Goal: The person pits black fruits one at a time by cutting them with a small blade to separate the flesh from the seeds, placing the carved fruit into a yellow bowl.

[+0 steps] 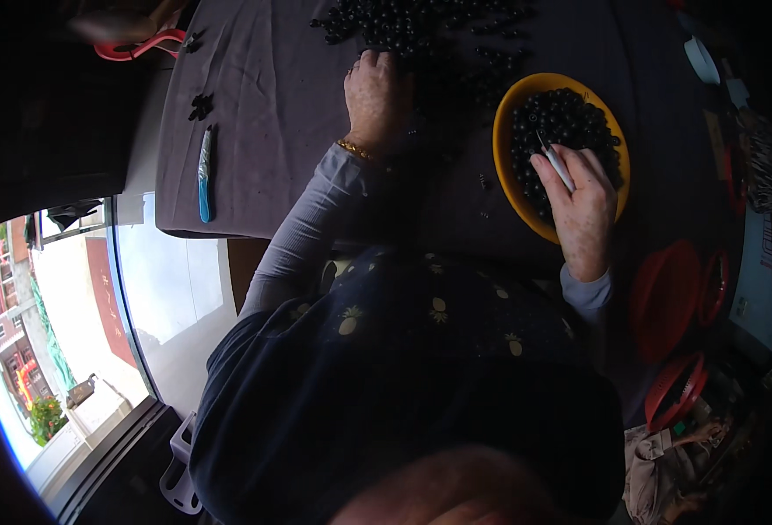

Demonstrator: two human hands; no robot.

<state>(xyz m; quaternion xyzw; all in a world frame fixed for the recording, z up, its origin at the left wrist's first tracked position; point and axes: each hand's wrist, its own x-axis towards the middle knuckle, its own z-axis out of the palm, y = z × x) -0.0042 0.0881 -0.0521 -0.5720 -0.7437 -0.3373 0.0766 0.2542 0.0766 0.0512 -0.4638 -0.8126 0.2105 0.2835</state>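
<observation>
My right hand [583,197] pinches a slim white-handled tool [562,171] with a thin pointed metal tip. It is over a yellow oval bowl [501,131] that holds many small round black beads [561,118]. At the near edge of a loose pile of black beads [386,26], my left hand [377,96] rests with its fingers curled down. The fingertips are hidden, so what they grip, if anything, does not show. A gold bracelet [353,150] circles the left wrist.
A slim blue tool [205,179] and a small black cluster [200,107] lie at the left on the dark tablecloth [255,105]. A red curved handle [145,42] and a blurred hand-like shape are at the far left. Red baskets [666,297] stand low on the right.
</observation>
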